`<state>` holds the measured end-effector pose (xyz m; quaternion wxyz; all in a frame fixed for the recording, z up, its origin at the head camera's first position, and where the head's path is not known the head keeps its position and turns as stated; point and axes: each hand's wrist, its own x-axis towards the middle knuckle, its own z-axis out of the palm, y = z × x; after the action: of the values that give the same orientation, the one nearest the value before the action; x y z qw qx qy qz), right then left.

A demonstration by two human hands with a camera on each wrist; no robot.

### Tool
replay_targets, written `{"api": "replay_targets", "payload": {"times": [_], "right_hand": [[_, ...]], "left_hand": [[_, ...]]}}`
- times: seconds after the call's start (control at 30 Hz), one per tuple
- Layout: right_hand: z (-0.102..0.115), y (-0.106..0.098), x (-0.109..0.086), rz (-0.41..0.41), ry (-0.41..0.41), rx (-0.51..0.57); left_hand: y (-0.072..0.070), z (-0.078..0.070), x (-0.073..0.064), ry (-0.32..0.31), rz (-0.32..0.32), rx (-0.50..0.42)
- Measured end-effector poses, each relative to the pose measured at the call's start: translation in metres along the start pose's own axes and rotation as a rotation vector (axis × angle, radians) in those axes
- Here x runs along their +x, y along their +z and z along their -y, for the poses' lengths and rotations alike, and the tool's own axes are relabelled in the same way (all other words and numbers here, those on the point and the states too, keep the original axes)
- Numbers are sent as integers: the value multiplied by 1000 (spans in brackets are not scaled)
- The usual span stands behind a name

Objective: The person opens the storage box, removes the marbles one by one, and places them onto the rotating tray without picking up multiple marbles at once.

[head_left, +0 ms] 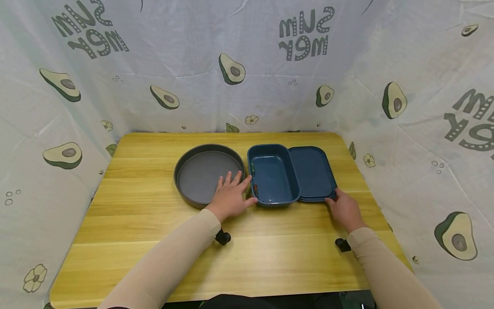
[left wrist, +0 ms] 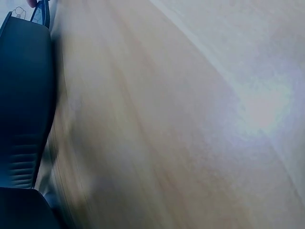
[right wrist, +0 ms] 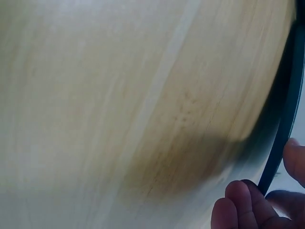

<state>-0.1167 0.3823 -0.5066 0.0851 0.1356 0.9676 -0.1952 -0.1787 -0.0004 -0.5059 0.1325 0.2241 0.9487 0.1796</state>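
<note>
My left hand (head_left: 230, 198) has its fingers spread over the right side of a round dark grey pan (head_left: 200, 171). Its thumb and index finger reach the left rim of a blue rectangular container (head_left: 274, 176). Along that container's left inner wall lie small green pieces (head_left: 252, 169) and small red pieces (head_left: 255, 190), too small to identify. Right of the container, partly tucked against its side, is a flat blue lid (head_left: 312, 174). My right hand (head_left: 346, 210) pinches the lid's near right corner; the right wrist view shows fingers and thumb at the lid's dark edge (right wrist: 284, 114).
Everything stands on a yellow wood-grain table (head_left: 143, 223). A white curtain (head_left: 193, 98) printed with avocados hangs behind and along both sides. Black straps with small devices sit at both wrists. The table's near edge is close to the person's body.
</note>
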Motion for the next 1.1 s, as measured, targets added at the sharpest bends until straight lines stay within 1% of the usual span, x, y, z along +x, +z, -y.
{"api": "replay_targets", "payload": {"times": [0.17, 0.4, 0.67, 0.83, 1.0, 1.1], "right_hand": [[2, 0, 1, 32, 12, -31], [2, 0, 1, 43, -20, -73], [-1, 0, -1, 19, -34, -85], [-3, 0, -2, -2, -71, -107], [-9, 1, -1, -25, -98, -144], [-13, 0, 0, -28, -94, -152]], "left_hand": [[-2, 1, 1, 3, -5, 4], [-1, 2, 3, -1, -1, 16], [0, 3, 4, -6, 5, 23], [1, 3, 4, -11, 12, 24], [1, 3, 4, -12, 10, 19], [1, 2, 4, -13, 11, 23]]}}
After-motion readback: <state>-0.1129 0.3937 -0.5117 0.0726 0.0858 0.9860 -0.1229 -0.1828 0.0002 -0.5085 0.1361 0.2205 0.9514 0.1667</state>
